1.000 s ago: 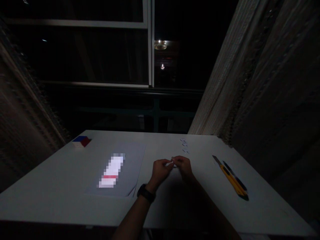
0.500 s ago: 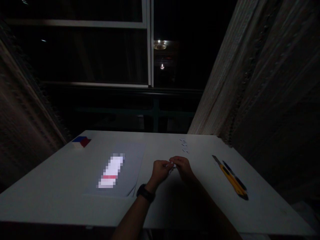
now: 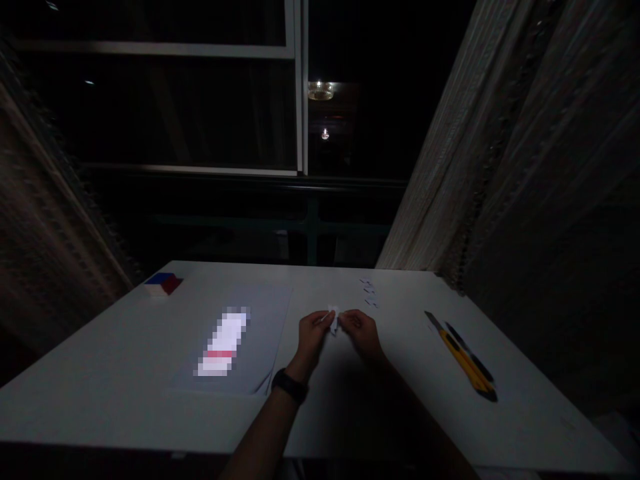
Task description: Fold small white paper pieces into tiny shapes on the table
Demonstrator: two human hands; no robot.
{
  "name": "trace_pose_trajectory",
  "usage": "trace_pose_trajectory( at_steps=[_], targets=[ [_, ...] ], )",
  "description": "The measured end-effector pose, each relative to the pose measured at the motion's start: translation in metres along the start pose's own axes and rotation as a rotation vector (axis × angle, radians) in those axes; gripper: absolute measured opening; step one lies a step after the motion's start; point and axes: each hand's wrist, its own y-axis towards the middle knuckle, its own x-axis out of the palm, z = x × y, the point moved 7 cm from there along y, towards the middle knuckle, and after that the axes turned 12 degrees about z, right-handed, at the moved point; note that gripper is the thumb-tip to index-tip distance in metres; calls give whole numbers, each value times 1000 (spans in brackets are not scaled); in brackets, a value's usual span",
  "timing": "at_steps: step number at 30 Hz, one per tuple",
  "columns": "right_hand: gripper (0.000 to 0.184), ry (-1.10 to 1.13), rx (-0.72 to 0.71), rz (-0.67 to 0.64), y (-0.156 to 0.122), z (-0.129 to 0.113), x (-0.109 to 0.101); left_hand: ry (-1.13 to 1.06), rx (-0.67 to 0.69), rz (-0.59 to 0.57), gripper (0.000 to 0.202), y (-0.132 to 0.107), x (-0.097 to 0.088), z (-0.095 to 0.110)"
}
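Observation:
Both hands meet over the middle of a white table (image 3: pixel 125 400) in dim light. My left hand (image 3: pixel 311 337), with a dark watch on its wrist, pinches one side of a small white piece of paper (image 3: pixel 333 319). My right hand (image 3: pixel 361 335) pinches the other side, fingers curled. The paper sticks up a little between the fingertips. Several tiny paper pieces (image 3: pixel 369 291) lie on the table just beyond my right hand.
A yellow utility knife (image 3: pixel 463 359) and a dark pen (image 3: pixel 470 352) lie at the right. A sheet of paper (image 3: pixel 260 320) with a blurred item on it lies left of my hands. A red, white and blue block (image 3: pixel 163 283) sits far left. Dark window and curtains stand behind.
Both hands have shifted slightly left and farther away, and the small paper now stands up more visibly between the fingertips.

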Motion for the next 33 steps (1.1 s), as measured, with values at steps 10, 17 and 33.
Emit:
trace_pose_trajectory(
  at_steps=[10, 17, 33],
  targets=[
    [28, -57, -29, -62, -6, 1, 9, -77, -19, 18, 37, -1, 0, 2],
    [29, -50, 4, -110, -10, 4, 14, -51, -19, 112, 28, 3, -10, -2],
    [29, -64, -30, -68, -9, -6, 9, 30, 17, 34, 39, 0, -2, 1]
  ],
)
